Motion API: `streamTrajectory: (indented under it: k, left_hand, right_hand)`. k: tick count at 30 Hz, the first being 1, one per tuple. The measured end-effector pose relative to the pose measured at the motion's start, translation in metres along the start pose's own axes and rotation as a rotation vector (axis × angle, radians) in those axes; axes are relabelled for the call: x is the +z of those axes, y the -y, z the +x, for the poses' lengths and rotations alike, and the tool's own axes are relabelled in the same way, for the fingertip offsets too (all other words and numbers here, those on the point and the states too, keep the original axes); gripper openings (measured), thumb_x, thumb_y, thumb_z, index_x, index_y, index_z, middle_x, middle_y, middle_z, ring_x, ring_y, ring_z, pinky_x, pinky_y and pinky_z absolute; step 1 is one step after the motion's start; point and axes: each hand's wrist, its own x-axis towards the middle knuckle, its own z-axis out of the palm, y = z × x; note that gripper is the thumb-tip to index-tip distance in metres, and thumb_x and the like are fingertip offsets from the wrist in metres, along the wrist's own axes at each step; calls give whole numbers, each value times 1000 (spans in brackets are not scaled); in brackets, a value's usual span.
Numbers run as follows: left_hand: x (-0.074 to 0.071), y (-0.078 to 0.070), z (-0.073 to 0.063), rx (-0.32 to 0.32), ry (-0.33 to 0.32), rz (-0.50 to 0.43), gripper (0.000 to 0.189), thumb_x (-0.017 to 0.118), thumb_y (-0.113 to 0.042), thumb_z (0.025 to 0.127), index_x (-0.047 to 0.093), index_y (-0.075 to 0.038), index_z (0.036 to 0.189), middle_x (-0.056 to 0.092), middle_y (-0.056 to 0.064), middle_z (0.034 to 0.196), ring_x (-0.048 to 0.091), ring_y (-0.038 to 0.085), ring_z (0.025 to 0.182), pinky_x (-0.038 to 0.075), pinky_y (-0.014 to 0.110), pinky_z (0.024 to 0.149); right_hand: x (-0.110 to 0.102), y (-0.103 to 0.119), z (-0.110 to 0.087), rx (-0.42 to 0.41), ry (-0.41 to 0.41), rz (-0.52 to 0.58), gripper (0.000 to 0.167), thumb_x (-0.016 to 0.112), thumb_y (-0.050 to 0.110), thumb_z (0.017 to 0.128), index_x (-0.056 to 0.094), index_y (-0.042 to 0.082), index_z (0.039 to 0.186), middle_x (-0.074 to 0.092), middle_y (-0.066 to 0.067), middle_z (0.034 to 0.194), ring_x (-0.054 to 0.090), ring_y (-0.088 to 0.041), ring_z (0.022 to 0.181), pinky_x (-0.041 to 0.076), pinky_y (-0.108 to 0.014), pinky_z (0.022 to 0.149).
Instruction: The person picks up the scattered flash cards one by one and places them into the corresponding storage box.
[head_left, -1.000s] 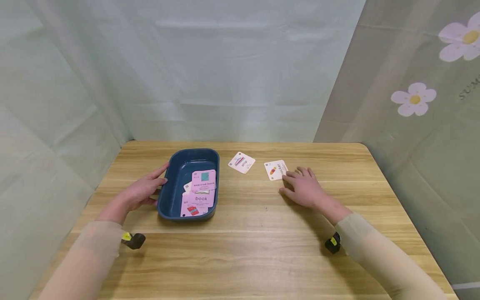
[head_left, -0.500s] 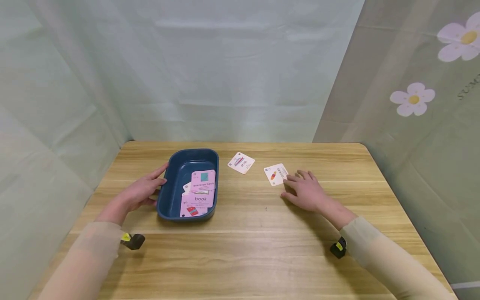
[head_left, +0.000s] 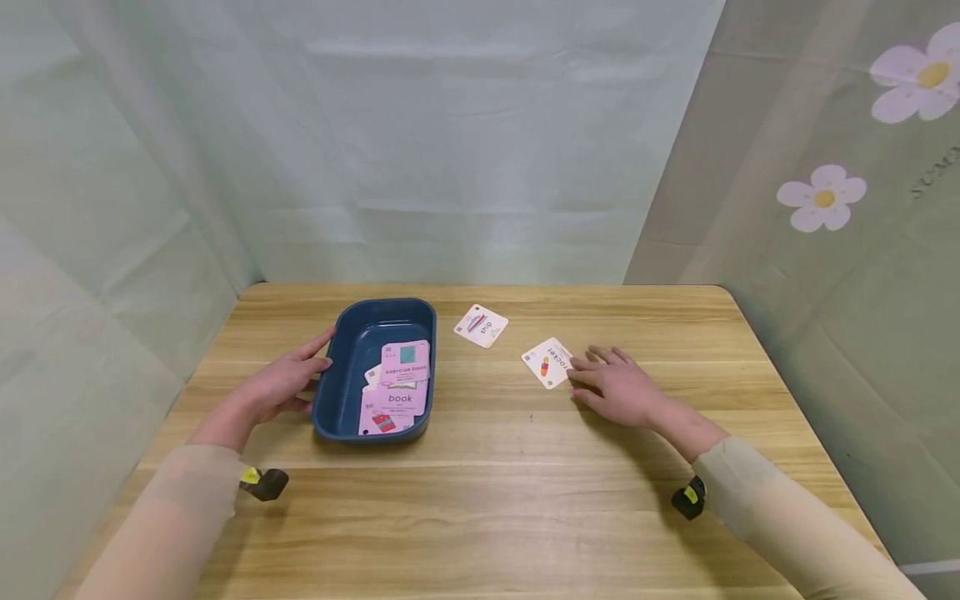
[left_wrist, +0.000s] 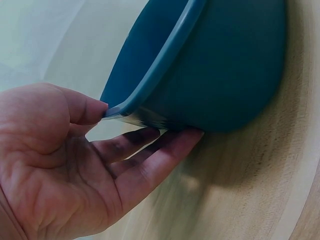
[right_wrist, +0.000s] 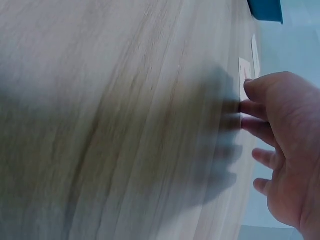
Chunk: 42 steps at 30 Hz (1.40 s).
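Note:
On the left of the table in the head view, my left hand (head_left: 281, 386) holds the side of a dark blue plastic bin (head_left: 347, 367). The left wrist view shows the thumb at the bin's rim (left_wrist: 150, 77) and the other fingers under it against the outer wall. Several pink and white picture cards lie in the bin, among them an "exercise book" card (head_left: 406, 357) and a "book" card (head_left: 400, 400). My right hand (head_left: 618, 392) lies palm down, fingers extended, its fingertips at the edge of a white "rocket" card (head_left: 542, 363) on the table.
A "ship" card (head_left: 480, 326) lies flat between the bin and the rocket card. The wooden table (head_left: 480, 517) is bounded at the back and sides by pale hanging cloth (head_left: 480, 150), printed with flowers on the right. Each wrist wears a small black camera.
The rocket card has slid slightly toward me and turned under the right fingertips. My right hand has shifted a little right and nearer. The left hand and bin have stayed in place.

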Motion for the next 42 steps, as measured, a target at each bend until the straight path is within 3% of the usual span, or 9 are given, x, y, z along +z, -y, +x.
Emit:
streamTrajectory:
  k: [13, 20, 26, 29, 34, 42]
  left_hand:
    - [0, 1, 0, -1, -3, 7, 66, 34, -26, 112, -6, -41, 162, 10, 36, 162, 45, 50, 127, 55, 43, 76]
    - [1, 0, 1, -16, -13, 7, 66, 36, -25, 112, -4, -41, 163, 10, 34, 163, 45, 48, 127, 55, 42, 77]
    - [0, 2, 2, -12, -13, 10, 66, 36, -27, 112, -4, -41, 163, 10, 34, 163, 45, 49, 129, 55, 42, 77]
    - [0, 2, 2, -11, -11, 8, 66, 36, -27, 112, -4, -41, 163, 10, 34, 164, 44, 50, 130, 55, 42, 78]
    - [0, 2, 1, -12, -10, 8, 66, 35, -26, 112, -4, -41, 163, 10, 34, 164, 43, 50, 131, 55, 42, 78]
    - [1, 0, 2, -23, -16, 19, 66, 35, -26, 112, -4, -42, 162, 10, 33, 164, 43, 50, 130, 54, 41, 78]
  right_hand:
    - [-1, -16, -5, -99, -8, 101, 33, 65, 20, 100, 72, 12, 130, 60, -5, 143, 34, -40, 147, 20, -61, 117]
    - [-3, -23, -7, -106, 4, 153, 27, 65, 17, 98, 77, 11, 121, 62, -3, 141, 35, -37, 147, 20, -59, 118]
    - [-2, -19, -6, -9, -77, 208, 32, 65, 25, 100, 74, 9, 126, 61, -11, 142, 36, -43, 145, 24, -63, 115]
    - [-1, -12, -5, 95, -112, 181, 52, 67, 37, 99, 64, 3, 139, 55, -18, 147, 31, -47, 145, 22, -65, 115]
    - [4, 1, -5, 248, -73, 89, 84, 70, 60, 89, 53, 2, 148, 44, -20, 155, 20, -49, 149, 15, -66, 116]
    - [19, 12, -2, 297, -90, 58, 92, 72, 69, 82, 55, 2, 142, 47, -19, 152, 20, -48, 149, 15, -66, 116]
